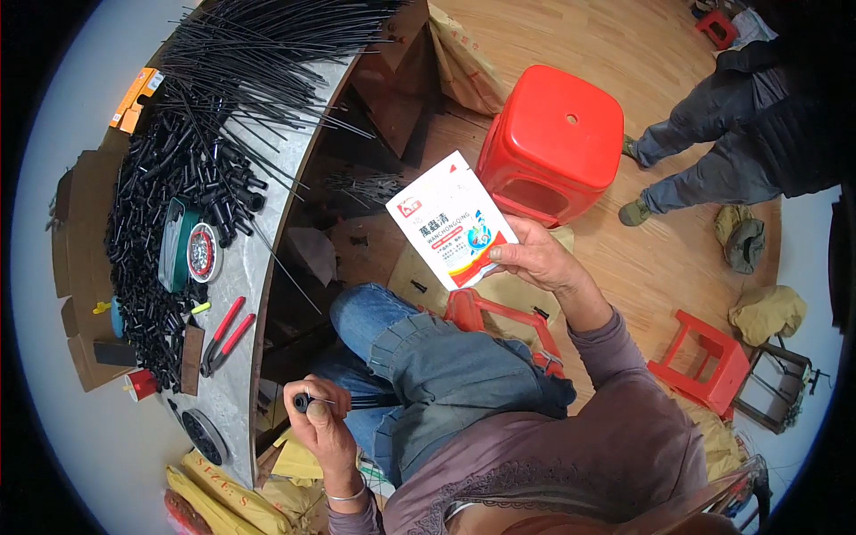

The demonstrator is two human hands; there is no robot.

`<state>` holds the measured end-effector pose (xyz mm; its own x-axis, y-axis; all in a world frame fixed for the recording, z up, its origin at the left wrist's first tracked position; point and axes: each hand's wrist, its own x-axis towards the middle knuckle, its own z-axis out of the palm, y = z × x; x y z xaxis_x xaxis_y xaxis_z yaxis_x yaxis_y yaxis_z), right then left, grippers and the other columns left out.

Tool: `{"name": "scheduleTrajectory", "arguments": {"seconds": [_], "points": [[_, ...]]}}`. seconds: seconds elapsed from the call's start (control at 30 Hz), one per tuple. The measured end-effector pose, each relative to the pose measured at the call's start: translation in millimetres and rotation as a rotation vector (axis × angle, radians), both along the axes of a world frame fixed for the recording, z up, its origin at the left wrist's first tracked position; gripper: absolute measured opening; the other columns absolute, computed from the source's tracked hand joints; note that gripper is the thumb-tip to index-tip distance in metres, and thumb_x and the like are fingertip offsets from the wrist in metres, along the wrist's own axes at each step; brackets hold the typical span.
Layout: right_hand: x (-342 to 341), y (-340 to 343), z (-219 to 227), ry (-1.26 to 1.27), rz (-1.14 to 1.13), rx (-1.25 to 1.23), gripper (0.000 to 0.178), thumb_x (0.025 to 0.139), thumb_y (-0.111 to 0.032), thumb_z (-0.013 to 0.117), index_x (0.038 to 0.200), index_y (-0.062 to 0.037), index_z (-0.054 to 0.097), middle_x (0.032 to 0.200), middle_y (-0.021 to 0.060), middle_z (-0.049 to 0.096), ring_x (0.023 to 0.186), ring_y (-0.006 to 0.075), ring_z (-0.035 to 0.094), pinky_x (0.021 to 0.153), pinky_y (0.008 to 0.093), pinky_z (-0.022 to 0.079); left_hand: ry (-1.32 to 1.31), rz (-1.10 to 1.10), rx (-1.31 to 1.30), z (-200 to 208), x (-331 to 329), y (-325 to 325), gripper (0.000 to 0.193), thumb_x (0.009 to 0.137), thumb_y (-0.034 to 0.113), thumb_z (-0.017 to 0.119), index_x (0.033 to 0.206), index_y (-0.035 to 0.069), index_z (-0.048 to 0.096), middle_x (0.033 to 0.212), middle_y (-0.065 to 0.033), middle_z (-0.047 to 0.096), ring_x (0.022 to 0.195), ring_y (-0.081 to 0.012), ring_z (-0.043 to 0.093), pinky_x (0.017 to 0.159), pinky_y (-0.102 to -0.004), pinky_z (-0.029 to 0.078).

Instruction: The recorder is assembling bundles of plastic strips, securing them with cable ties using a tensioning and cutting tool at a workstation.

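1. We curl our left hand (321, 423) closed around a small black tube (301, 403), near the table (234, 383).
2. Our right hand (539, 259), nearly closed, pinches a white packet (441, 214) by its right edge, tilted, between our knees (366, 321) and the red stool (562, 120).

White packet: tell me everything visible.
The white packet looks flat, rectangular and plastic, with dark and red print, a blue figure and a red-and-yellow band along its lower edge. The right hand holds it tilted, printed side to the camera, thumb on the front at lower right. Can't tell if it's sealed.
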<state>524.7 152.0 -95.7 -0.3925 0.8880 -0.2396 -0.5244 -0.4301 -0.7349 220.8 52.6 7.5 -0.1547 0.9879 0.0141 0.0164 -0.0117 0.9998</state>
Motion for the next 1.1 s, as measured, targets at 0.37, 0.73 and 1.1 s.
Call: {"name": "scheduleTrajectory", "arguments": {"seconds": [0.37,0.73,1.1], "points": [[-1.6,0.3,-2.9,-0.117,0.052,0.122,0.042,0.091,-0.014,0.060,0.128,0.0019,0.048,0.114,0.0087,0.060,0.100,0.0138,0.060,0.083,0.0274,0.052,-0.002,-0.014,0.013,0.7,2.3,0.7,0.037,0.094,0.041,0.054,0.087,0.007,0.039,0.067,0.0000,0.032,0.056,-0.0080,0.029,0.049,-0.0225,0.026],[-1.9,2.6,2.2,-0.158,0.063,0.134,0.043,0.089,-0.013,0.061,0.127,0.0026,0.048,0.114,0.0089,0.061,0.102,0.0147,0.059,0.087,0.0289,0.050,0.016,-0.006,-0.008,2.3,5.6,0.3,0.041,0.091,0.044,0.056,0.086,0.007,0.037,0.066,-0.0005,0.031,0.056,-0.0091,0.030,0.050,-0.0236,0.028],[-2.1,5.1,4.2,-0.184,0.059,0.113,0.053,0.086,-0.010,0.064,0.133,0.0019,0.042,0.115,0.0096,0.060,0.101,0.0152,0.061,0.083,0.0283,0.053,0.005,-0.009,-0.024,2.6,7.6,-0.5,0.041,0.091,0.044,0.057,0.086,0.007,0.038,0.066,-0.0001,0.031,0.055,-0.0090,0.029,0.050,-0.0234,0.027]]}}
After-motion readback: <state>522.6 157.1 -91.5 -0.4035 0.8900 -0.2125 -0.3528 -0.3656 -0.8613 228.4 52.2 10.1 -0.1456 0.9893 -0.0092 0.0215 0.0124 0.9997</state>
